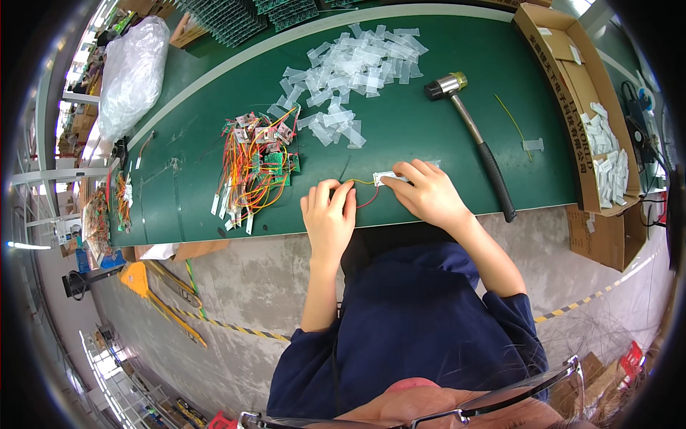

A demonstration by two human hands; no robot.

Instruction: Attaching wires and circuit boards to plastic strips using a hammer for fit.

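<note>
My left hand (329,216) is closed near the table's front edge, thumb and fingertips together where a yellow wire (363,181) and a red wire (370,199) run into it. Both wires lead to a small white rectangular piece (384,177). The fingers of my right hand (433,194) pinch that piece from the right; they cover part of it. Whatever the wires end in lies hidden behind my left fingers. Left of my left hand is a heap of small green circuit boards (274,164) with red, orange and yellow wires and white ends.
Clear plastic pieces (361,68) lie heaped at the far middle of the green table (193,129). A mallet (480,136) with a black handle lies to the right, beside a yellow-green wire (511,114). A cardboard box (554,53) holding white pieces stands at the right edge.
</note>
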